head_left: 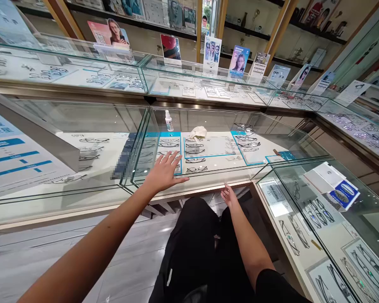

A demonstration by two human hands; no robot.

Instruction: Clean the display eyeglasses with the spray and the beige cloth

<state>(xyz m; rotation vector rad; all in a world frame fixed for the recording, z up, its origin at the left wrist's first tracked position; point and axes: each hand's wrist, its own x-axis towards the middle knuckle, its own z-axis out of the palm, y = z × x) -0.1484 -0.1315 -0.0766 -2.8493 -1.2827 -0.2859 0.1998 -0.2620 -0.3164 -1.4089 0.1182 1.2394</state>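
My left hand [166, 171] is spread flat with fingers apart over the near edge of the glass display case [139, 162]; it holds nothing. Under and beyond its fingers, rows of eyeglasses [169, 143] lie inside on blue-edged trays. My right hand [229, 196] is lower, at the case's front ledge [205, 190], with fingers loosely bent and nothing visible in them. Whether its fingertips press on the ledge is hard to tell. Farther back on the glass stand a small white spray bottle [169, 121] and a crumpled cream cloth [198, 133].
A large white and blue sign [25, 155] stands at the left. On the right-hand case sits an opened white and blue box [339, 189]. Another glass counter [202, 80] with upright cards runs across the back, before shelves. My knees [196, 223] are below the ledge.
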